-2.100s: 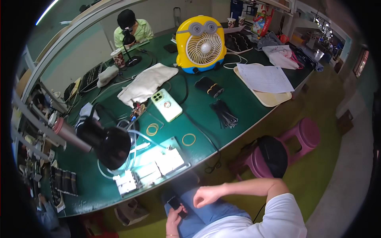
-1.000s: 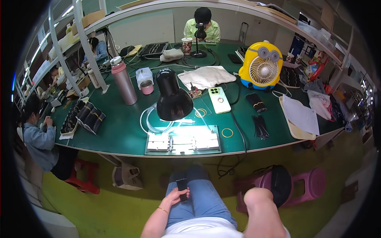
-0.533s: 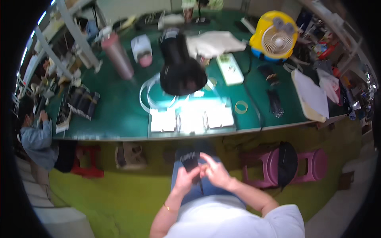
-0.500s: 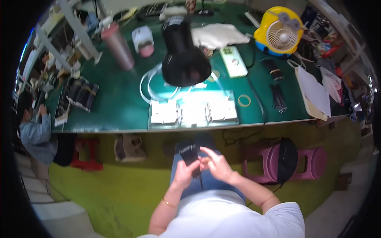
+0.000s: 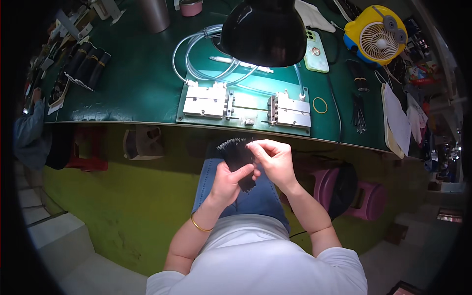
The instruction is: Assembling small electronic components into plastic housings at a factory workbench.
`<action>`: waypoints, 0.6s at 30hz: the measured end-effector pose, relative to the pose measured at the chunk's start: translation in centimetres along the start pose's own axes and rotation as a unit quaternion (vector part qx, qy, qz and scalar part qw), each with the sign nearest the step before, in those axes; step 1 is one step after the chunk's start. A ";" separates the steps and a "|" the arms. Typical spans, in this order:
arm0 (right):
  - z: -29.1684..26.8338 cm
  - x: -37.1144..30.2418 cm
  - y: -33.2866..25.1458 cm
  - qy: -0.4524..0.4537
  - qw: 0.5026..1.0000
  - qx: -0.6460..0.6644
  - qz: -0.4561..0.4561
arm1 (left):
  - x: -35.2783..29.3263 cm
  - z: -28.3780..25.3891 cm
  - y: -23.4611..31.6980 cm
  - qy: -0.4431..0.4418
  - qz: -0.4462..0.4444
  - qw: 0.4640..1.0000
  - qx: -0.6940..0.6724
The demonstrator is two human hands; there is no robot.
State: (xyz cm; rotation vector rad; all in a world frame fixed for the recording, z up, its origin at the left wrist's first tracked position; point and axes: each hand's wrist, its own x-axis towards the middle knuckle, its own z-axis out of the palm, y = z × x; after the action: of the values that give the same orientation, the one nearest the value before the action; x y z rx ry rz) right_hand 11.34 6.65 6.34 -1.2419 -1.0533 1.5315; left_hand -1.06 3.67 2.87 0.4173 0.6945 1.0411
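Note:
Above my lap, just off the table's front edge, my left hand (image 5: 228, 181) is closed round a fanned bundle of thin black wires (image 5: 237, 156). The thumb lies across the bundle, and its lower end sticks out below the fingers. With thumb and forefinger, my right hand (image 5: 275, 160) pinches at the wire tips on the bundle's upper right edge. Whether one wire or several are in that pinch is hidden. Straight ahead on the table sits a fixture plate (image 5: 250, 125) carrying two silver metal blocks (image 5: 204, 102), with clear tubes (image 5: 189, 59) looping behind it.
A black lamp head (image 5: 265, 34) hangs over the fixture. Rightward lie a yellow rubber ring (image 5: 320, 105), a phone (image 5: 316, 53), loose black wires (image 5: 359, 115) and a yellow fan (image 5: 378, 37). Banded black bundles (image 5: 88, 65) lie left. Purple stools (image 5: 328, 189) stand under the table; another person's sleeve (image 5: 30, 128) shows far left.
The view has shifted nearer to the table. My right hand has gone from a stretched forefinger to a pinch at the bundle's edge; my left hand still holds the fanned wires.

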 end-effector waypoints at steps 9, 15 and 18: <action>0.4 1.5 -0.5 0.025 1.000 -0.008 -0.002 | 1.4 0.5 -0.1 -0.023 0.028 0.998 -0.059; 1.0 2.5 -0.6 0.044 0.999 0.000 0.006 | 1.9 1.0 0.6 -0.012 0.062 0.996 -0.067; 1.1 2.6 -0.3 0.061 0.998 0.028 0.004 | 2.1 0.8 0.7 -0.013 0.064 0.996 -0.066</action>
State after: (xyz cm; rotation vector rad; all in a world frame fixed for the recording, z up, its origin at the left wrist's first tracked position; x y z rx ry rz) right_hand 9.94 9.10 6.14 -1.2851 -0.9203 1.4619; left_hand -0.24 5.82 3.20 0.3643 0.5778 1.1943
